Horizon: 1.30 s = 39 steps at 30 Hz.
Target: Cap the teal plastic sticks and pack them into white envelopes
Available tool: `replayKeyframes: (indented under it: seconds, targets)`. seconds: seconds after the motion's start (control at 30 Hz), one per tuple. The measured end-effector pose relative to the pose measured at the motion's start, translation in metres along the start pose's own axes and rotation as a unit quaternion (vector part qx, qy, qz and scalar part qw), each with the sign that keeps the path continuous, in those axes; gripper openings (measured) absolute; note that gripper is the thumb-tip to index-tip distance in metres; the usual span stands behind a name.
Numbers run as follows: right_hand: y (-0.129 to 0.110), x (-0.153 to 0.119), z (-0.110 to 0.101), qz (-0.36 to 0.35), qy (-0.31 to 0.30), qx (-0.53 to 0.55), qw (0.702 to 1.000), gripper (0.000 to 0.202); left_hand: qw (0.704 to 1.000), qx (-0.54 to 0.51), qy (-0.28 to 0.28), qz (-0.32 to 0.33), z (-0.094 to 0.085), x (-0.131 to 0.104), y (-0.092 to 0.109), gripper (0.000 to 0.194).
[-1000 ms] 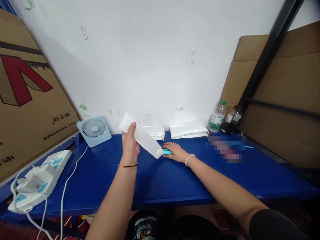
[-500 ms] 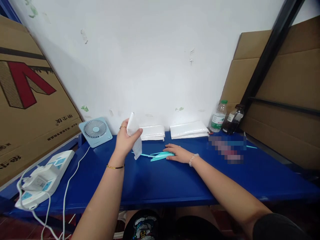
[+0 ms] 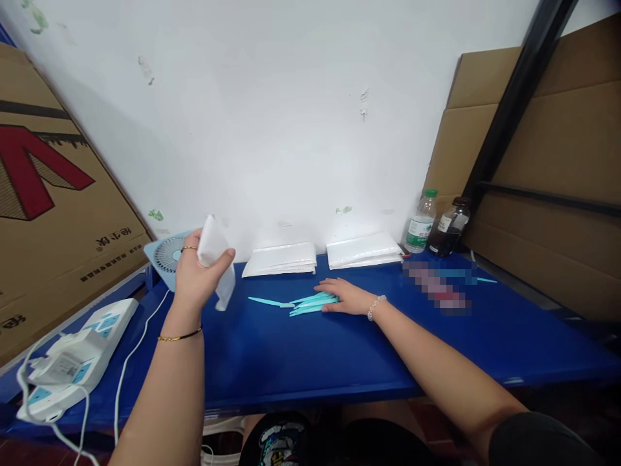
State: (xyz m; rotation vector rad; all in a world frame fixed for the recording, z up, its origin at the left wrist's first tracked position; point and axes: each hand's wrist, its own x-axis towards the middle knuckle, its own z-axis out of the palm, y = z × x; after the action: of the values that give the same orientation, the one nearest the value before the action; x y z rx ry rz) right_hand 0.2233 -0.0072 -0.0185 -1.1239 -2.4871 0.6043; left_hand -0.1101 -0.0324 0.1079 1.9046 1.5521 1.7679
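Observation:
My left hand (image 3: 201, 275) is raised above the left part of the table, closed around a thin white plastic bag (image 3: 216, 243) that hangs down between thumb and fingers. On the blue table, my right hand (image 3: 347, 298) rests over a small pile of slim turquoise sticks (image 3: 308, 303), shaped like eyebrow razors. Its fingers are stretched out and apart, and the palm covers the pile's right end. One turquoise stick (image 3: 266, 301) pokes out to the left of the others. Behind the hands lie two stacks of flat white packets, a left stack (image 3: 281, 259) and a right stack (image 3: 363, 250).
A light-blue fan (image 3: 167, 252) stands at the back left, partly behind my left hand. A white power strip (image 3: 104, 349) with plugs and cables lies nearer on the left. Two bottles, one clear (image 3: 421, 223) and one dark (image 3: 450, 226), stand back right, beside a blurred patch.
My left hand has moved left with the white bag, away from the pile, and now overlaps the fan. My right hand stays on the turquoise sticks. The view has shifted slightly.

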Motion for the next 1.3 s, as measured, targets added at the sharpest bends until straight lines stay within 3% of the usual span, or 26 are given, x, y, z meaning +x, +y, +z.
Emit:
replayKeyframes:
  seconds: [0.07,0.17,0.23,0.3,0.4,0.5,0.63,0.77,0.97,1.1,1.23,1.3]
  targets:
    - [0.011,-0.002,-0.009,-0.001,0.060,0.005,0.998,0.050,0.987,0.147,-0.070,-0.002,0.003,-0.005,-0.020,0.068]
    - [0.033,-0.008,-0.023,0.027,0.140,-0.012,0.990,0.035,0.932,0.279,-0.230,-0.014,0.018,-0.022,-0.054,0.070]
    - [0.046,-0.011,-0.027,0.052,0.131,-0.036,0.989,0.028,0.886,0.342,-0.312,-0.028,0.030,-0.035,-0.071,0.084]
    - [0.053,-0.012,-0.028,0.059,0.106,-0.047,0.992,0.025,0.870,0.343,-0.353,-0.009,0.040,-0.046,-0.078,0.092]
    - [0.052,-0.011,-0.025,0.037,0.088,-0.036,0.995,0.027,0.862,0.316,-0.393,0.050,0.052,-0.053,-0.074,0.055]
    - [0.044,-0.011,-0.024,0.028,0.071,-0.012,0.997,0.024,0.843,0.312,-0.434,0.066,0.065,-0.053,-0.067,0.021]
    - [0.036,-0.013,-0.025,0.024,0.033,0.026,0.999,0.021,0.829,0.307,-0.465,0.058,0.078,-0.049,-0.062,0.009]
    - [0.029,-0.014,-0.025,0.010,0.006,0.035,0.999,0.021,0.821,0.279,-0.498,0.025,0.081,-0.039,-0.059,0.010]
    - [0.023,-0.014,-0.028,0.006,0.012,0.003,1.000,0.021,0.853,0.138,-0.502,-0.038,0.085,-0.022,-0.053,0.020]
    - [0.019,-0.015,-0.030,-0.021,0.129,-0.091,0.987,0.029,0.899,0.047,-0.435,-0.033,0.115,-0.028,-0.048,0.024]
    - [0.016,-0.015,-0.028,-0.022,0.165,-0.180,0.969,0.044,0.874,0.062,-0.481,-0.009,0.157,-0.048,-0.045,0.021]
    - [0.013,-0.014,-0.026,-0.018,0.168,-0.207,0.964,0.047,0.890,0.094,-0.446,0.023,0.169,-0.056,-0.039,0.023]
